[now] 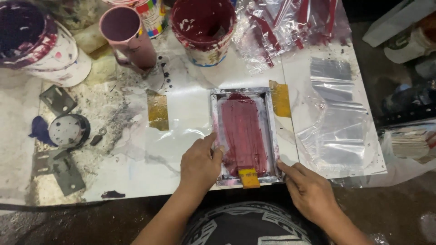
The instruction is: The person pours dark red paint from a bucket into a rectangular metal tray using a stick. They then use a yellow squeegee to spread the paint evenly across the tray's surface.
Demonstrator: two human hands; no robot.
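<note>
The left hand (198, 164) and right hand (309, 190), fingers loosely curled, press opposite edges of a small metal-framed printing screen (244, 135) smeared with crimson ink, between them.

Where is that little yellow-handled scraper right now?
In the head view, the yellow-handled scraper lies at the near edge of the small metal-framed screen, low in the middle, between the left hand and right hand.
</note>
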